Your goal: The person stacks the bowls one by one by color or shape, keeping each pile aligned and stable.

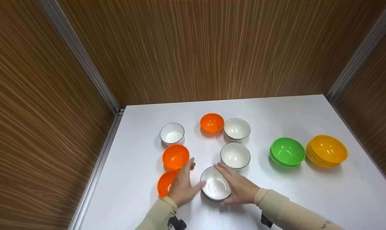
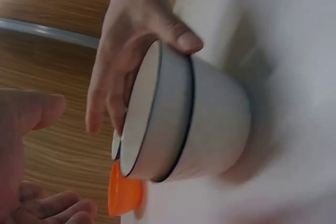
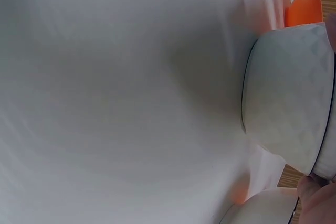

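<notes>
Two nested white bowls with dark rims [image 1: 215, 183] stand at the table's near middle. My right hand [image 1: 240, 188] holds them from the right, thumb and fingers spread round the upper bowl near its rim. In the left wrist view, the upper bowl [image 2: 170, 114] sits inside the lower bowl [image 2: 220, 121], and the right thumb lies against the upper wall. My left hand [image 1: 183, 188] is left of the stack, fingers spread and holding nothing. It partly covers the nearer orange bowl [image 1: 165, 183]; another orange bowl [image 1: 176, 156] lies just beyond its fingertips.
Two white bowls [image 1: 235, 155] [image 1: 237, 128] stand behind the stack, beside a far orange bowl [image 1: 212, 122]. Another white bowl [image 1: 172, 133] is at back left. Stacked green bowls [image 1: 287, 151] and yellow bowls [image 1: 328, 149] stand right. Wood-grain panels [image 1: 205, 51] enclose the white table.
</notes>
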`<state>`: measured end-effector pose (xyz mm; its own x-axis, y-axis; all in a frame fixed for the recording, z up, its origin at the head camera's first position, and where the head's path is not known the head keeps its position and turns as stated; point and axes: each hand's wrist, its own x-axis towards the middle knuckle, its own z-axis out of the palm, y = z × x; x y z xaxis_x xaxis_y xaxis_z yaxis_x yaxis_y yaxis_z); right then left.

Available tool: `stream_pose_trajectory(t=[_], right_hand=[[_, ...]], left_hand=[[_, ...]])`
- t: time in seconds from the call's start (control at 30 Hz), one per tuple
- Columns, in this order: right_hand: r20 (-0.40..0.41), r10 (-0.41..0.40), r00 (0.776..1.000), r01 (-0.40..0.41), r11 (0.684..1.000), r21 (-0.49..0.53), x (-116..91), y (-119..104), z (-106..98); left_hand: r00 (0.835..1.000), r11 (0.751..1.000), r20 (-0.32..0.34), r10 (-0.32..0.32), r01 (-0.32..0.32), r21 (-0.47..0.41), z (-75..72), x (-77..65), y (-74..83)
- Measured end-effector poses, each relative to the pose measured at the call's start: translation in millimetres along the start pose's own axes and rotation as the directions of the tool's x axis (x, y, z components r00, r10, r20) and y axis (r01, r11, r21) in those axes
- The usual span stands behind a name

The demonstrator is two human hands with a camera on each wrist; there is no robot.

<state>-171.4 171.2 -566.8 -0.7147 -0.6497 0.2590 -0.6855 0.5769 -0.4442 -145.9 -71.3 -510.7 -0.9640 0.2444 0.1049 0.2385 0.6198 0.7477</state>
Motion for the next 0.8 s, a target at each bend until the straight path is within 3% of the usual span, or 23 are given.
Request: stream_pose_trajectory(t=[0.23, 0.47, 0.67, 0.8], right_hand=[[0.020, 0.019, 1.000, -0.019, 1.000, 0.006, 0, -1, 0], [0.021, 0.030, 0.999, -0.030, 0.999, 0.016, -2, -1, 0], [0.015, 0.038, 0.999, -0.039, 0.999, 0.031, -3, -2, 0], [0.018, 0.047, 0.999, -0.048, 0.998, 0.036, -3, -3, 0]], left_hand=[[0.988, 0.995, -0.131, -0.078, 0.069, -0.068, -45.7, 36.0, -22.5], [0.936, 0.979, -0.287, -0.202, 0.197, -0.048, -75.0, 64.3, -51.7], [0.886, 0.919, -0.249, -0.391, 0.393, -0.045, -91.0, 84.0, -74.3], [0.859, 0.879, -0.223, -0.462, 0.476, 0.014, -97.9, 94.6, -91.0]])
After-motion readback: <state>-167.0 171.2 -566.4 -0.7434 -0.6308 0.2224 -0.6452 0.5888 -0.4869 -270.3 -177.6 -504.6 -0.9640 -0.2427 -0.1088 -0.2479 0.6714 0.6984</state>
